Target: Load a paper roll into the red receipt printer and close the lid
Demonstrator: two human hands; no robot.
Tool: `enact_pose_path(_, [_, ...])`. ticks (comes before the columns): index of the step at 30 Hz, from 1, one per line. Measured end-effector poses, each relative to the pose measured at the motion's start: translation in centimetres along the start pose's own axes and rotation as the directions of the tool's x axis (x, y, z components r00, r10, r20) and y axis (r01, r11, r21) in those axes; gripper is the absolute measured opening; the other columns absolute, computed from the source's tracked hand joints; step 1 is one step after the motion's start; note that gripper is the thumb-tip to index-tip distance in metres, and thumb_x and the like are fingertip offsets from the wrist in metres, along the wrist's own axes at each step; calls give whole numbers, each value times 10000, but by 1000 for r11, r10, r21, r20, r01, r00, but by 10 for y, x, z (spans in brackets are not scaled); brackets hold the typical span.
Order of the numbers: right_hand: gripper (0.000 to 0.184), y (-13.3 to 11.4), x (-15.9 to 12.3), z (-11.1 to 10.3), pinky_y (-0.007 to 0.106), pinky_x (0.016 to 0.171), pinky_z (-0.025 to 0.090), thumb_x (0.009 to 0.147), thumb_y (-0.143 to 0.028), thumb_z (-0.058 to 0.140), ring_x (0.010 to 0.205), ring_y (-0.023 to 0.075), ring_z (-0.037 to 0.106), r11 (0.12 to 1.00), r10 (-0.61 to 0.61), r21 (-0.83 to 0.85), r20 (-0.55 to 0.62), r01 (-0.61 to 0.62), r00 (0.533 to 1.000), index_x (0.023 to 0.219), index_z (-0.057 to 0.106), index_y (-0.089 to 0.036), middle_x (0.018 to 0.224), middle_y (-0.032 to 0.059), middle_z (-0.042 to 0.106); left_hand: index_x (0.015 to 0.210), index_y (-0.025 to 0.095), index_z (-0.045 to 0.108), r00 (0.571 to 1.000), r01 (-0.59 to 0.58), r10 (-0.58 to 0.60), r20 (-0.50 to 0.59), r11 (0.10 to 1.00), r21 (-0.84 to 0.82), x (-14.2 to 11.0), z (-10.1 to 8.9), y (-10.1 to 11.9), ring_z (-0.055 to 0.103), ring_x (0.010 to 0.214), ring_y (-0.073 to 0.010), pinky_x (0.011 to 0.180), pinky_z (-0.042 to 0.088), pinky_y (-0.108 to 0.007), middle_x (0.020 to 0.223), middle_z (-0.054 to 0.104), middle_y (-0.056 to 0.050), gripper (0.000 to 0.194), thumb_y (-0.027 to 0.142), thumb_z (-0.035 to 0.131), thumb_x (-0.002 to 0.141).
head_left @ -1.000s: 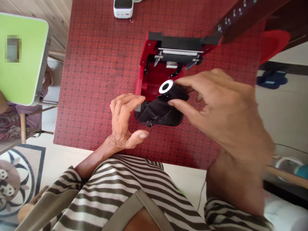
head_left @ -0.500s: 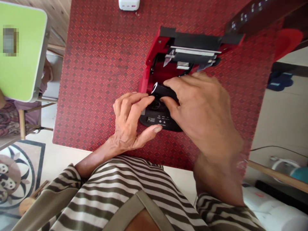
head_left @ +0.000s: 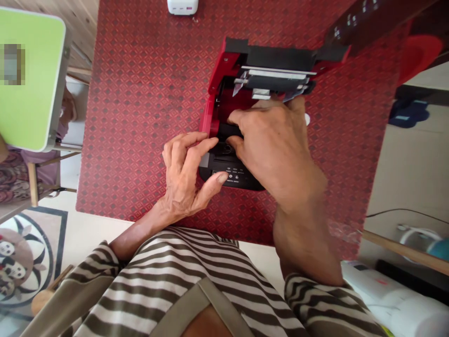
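Observation:
A red and black printer with its lid swung up lies on the table. Its front panel carries printed symbols. My right hand reaches into the printer's open bay, thumb and fingers pinched round a black roll. Most of the roll is hidden under that hand. At the printer's left front corner, my left hand has its fingers bent and spread, with the thumb apart. Its fingertips touch or nearly touch the black front part, and it holds nothing.
A red patterned cloth covers the table. A white block with ports sits at the far edge. Behind the printer on the right is a dark brown shiny object. A green-topped table stands at left, with a person partly visible beside it.
My right hand has moved left and down into the bay with the black roll, whose white-ringed end no longer shows. My left hand has stayed at the printer's corner.

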State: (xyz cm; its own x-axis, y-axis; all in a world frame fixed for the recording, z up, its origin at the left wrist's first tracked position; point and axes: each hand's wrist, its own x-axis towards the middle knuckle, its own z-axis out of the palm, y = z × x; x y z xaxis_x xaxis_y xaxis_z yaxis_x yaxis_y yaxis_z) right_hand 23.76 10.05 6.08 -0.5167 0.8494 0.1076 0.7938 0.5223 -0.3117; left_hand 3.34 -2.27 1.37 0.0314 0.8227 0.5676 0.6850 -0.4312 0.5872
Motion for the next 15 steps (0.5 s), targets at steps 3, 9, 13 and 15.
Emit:
enact_pose_path(3, [202,0,-4,-5,674,1189,623,1164,-260,811,1113,408,843,999,-26,46,-6,26,1000,966,777,-274,929,116,829,1682,289,728,1000,5,-5,-8,1000,10,0,0,-1,755,1444,-372,1311,554,-557,1584,838,-161,587,727,560,1329])
enact_pose_path(9, [396,-3,-31,-41,550,1170,737,1230,-147,577,1312,333,917,953,-171,258,16,161,985,1313,903,-356,1371,37,977,1592,282,769,999,0,0,-34,1000,11,0,2,1,755,1439,-361,1308,564,-557,1568,834,-161,467,636,621,1326])
enact_pose_path(13, [466,-7,-43,-50,547,1240,758,1214,-158,612,1414,314,917,904,-253,364,30,225,967,1483,907,-398,1532,-4,956,1578,299,781,1000,2,-1,-22,1000,18,-1,1,2,751,1452,-375,1310,570,-576,1585,823,-161,454,635,612,1325])
enact_pose_path(15, [420,-9,-45,-48,562,1190,772,1216,-176,664,1330,326,928,904,-223,375,11,203,975,1432,937,-410,1445,0,976,1588,300,782,1000,-4,4,-20,1000,5,-1,0,1,743,1458,-377,1315,569,-574,1591,818,-162,442,618,635,1318])
